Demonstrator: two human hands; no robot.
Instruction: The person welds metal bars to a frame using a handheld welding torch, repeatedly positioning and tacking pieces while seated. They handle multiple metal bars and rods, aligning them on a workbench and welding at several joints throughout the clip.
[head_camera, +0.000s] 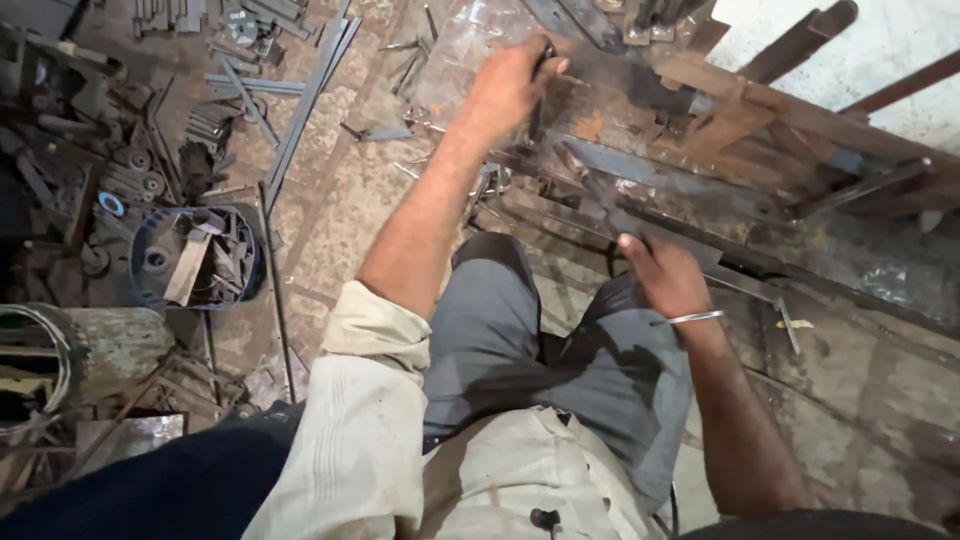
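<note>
The left hand (510, 85) reached far forward, its grip closed around a thin dark tool (541, 95) held upright against a rusty steel plate (600, 95) at the far end of the metal frame (800, 150). The right hand (665, 275), with a thin metal bangle (697, 317) at the wrist, lay nearer the body, its fingers curled over the near end of a long flat steel bar (690, 235) that ran slantwise along the frame's near edge; how tightly the grip closed on the bar could not be told. The person crouched over a stone floor (340, 200) in grey trousers (500, 330) and a pale shirt (370, 440). Well to the left on the floor stood a blue tub (145, 250) of metal scrap, with loose steel strips (300, 100) lying beyond it.
</note>
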